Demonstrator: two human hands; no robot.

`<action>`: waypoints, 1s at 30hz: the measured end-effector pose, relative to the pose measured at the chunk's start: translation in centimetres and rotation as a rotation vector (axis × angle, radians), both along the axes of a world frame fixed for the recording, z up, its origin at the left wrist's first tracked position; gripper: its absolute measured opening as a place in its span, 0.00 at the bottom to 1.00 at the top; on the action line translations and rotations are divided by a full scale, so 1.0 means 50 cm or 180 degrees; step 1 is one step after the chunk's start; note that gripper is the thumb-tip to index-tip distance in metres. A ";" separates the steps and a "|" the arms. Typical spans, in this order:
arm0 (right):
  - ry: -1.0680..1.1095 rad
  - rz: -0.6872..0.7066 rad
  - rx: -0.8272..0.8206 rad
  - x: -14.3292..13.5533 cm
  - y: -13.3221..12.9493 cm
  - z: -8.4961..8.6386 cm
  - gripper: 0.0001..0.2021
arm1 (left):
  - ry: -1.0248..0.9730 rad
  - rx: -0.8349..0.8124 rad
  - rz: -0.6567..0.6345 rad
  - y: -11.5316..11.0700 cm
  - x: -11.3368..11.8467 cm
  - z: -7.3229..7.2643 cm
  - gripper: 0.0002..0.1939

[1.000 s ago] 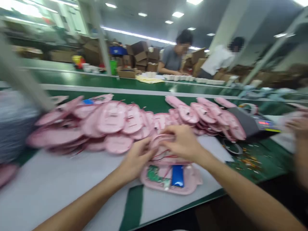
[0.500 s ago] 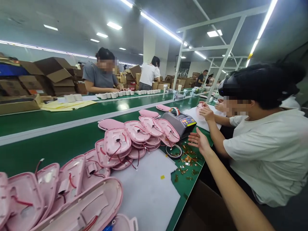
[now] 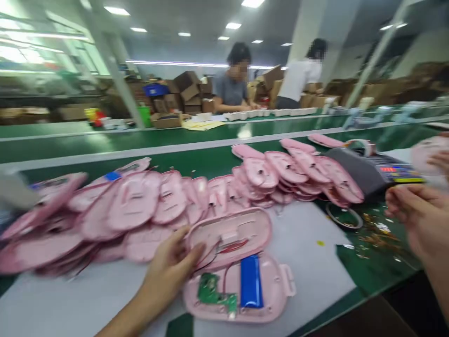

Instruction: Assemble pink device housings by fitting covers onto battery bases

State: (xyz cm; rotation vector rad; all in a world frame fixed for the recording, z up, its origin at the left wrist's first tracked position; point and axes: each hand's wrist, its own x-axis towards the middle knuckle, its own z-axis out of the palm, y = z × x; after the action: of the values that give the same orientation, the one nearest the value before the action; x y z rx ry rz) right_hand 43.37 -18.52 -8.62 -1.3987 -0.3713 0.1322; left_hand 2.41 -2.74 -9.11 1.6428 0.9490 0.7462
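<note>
My left hand [image 3: 171,262] grips the left end of a pink oval shell half [image 3: 252,224], which has red wires and a white piece inside. Just below it lies a second shell half [image 3: 277,299] with a green circuit board [image 3: 210,290] and a blue battery [image 3: 251,282]. At the right, my right hand [image 3: 417,206] is closed with thumb and fingertips together, in front of the grey tape dispenser [image 3: 358,173]; what it pinches is too small to make out.
Pink shells [image 3: 133,201] are piled along the green bench [image 3: 175,157]. A tape ring [image 3: 345,217] and amber scraps [image 3: 379,234] lie near the dispenser. A co-worker's hand [image 3: 440,159] shows at the right edge. Two people stand across the bench.
The view has swung left. My left hand has come into view holding the upper shell half. My right hand, open before with fingers spread, is now closed by the dispenser.
</note>
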 end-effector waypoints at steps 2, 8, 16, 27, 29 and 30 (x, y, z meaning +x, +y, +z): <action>-0.1061 0.1102 -0.0313 -0.117 0.033 0.040 0.05 | -0.0263 -0.0385 -0.0257 -0.007 -0.004 0.002 0.15; -0.4079 0.3366 -0.1193 -0.428 0.172 0.100 0.07 | -0.1024 -0.0747 -0.0692 -0.016 0.009 -0.012 0.15; -0.5342 0.2602 -0.1713 -0.455 0.214 0.047 0.09 | -0.1473 -0.0581 -0.0703 -0.026 0.006 -0.015 0.06; -0.4855 0.3027 -0.1685 -0.442 0.197 0.058 0.09 | -0.1261 -0.0381 -0.0723 -0.034 0.008 -0.017 0.09; -0.5074 0.2756 -0.1717 -0.448 0.197 0.049 0.09 | -0.1253 -0.0411 -0.0744 -0.035 0.008 -0.017 0.08; -0.5182 0.2606 -0.1726 -0.453 0.197 0.044 0.10 | -0.1237 -0.0413 -0.0748 -0.035 0.008 -0.017 0.08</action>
State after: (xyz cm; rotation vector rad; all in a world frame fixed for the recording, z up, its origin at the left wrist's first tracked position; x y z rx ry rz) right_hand 20.72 -8.69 -6.40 -1.5190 -2.3879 -0.3141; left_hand 2.79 -4.50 -9.97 1.3990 0.5074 0.7871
